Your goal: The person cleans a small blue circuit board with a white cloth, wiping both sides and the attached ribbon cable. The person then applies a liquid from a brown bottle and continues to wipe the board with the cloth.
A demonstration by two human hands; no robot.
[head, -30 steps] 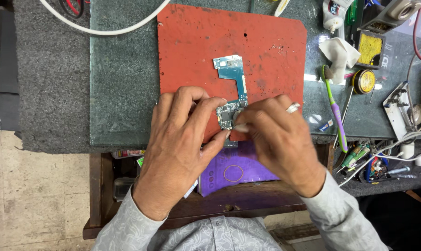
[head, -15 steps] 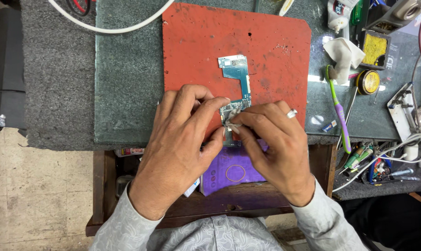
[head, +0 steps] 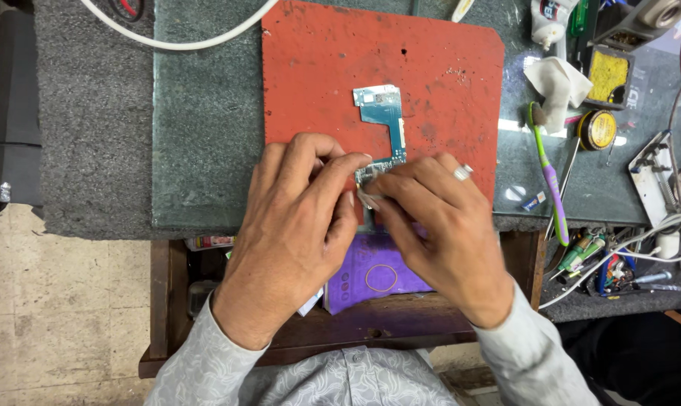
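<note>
Circuit board (head: 384, 120): blue, lies on the red mat (head: 318, 75); near end covered by both hands.
Left hand (head: 299, 225): fingers pinched on the board's near end.
Right hand (head: 442, 225): fingers pinch a small pale piece (head: 368, 199) at the same spot; ring worn.
Desk (head: 205, 150): green top; purple-green toothbrush (head: 549, 177) right of mat.
Purple pouch (head: 370, 274): beneath the wrists.

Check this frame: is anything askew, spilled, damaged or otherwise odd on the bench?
Nothing looks spilled or broken. The circuit board lies on the red mat, its near end under both hands. The mat is scuffed and speckled. A toothbrush lies loose beside it, a crumpled tissue past its head. The right side is cluttered with tools and wires.
</note>
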